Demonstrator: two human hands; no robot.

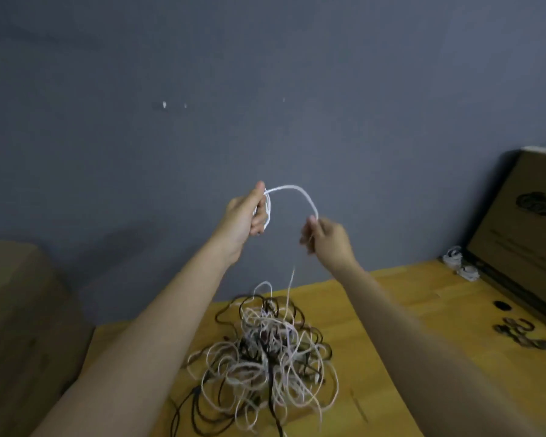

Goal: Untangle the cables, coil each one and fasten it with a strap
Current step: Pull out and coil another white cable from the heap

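At mid-frame we hold the white cable (292, 192) high so it hangs free of the tangled pile (265, 354) below, left hand (246, 220) gripping the finished loops, right hand (327, 236) pinching the strand to feed another turn.

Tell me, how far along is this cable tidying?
Early on. Done: two small white bundles lie at the table's far right edge, apparently coiled; straps too small to tell. In hand: the left hand holds loops of a white cable, and the right hand pinches the same cable, whose tail hangs toward the pile. Left: the big tangle of white and black cables on the table.
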